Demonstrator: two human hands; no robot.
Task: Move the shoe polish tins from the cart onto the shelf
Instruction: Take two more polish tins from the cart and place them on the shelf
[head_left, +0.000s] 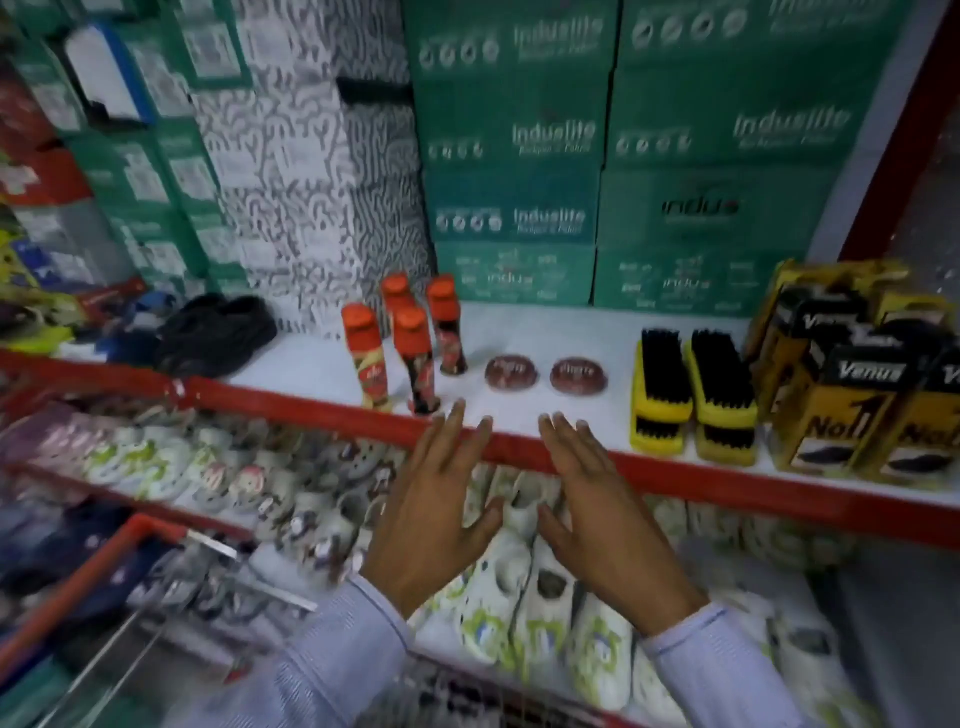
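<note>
Tins (544, 372) on shelf (571, 338); hands empty

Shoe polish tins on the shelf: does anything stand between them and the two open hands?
Nothing visible. Both tins lie flat on the white shelf, with bare surface and the red front edge before the left hand and right hand. Bottles and brushes stand aside.

A: How are the hands held?
B: The left hand (436, 512) and right hand (605, 512) reach forward side by side, palms down, fingers spread, holding nothing.
A: Sleeves?
B: Pale blue sleeves (358, 631) cover both wrists.
</note>
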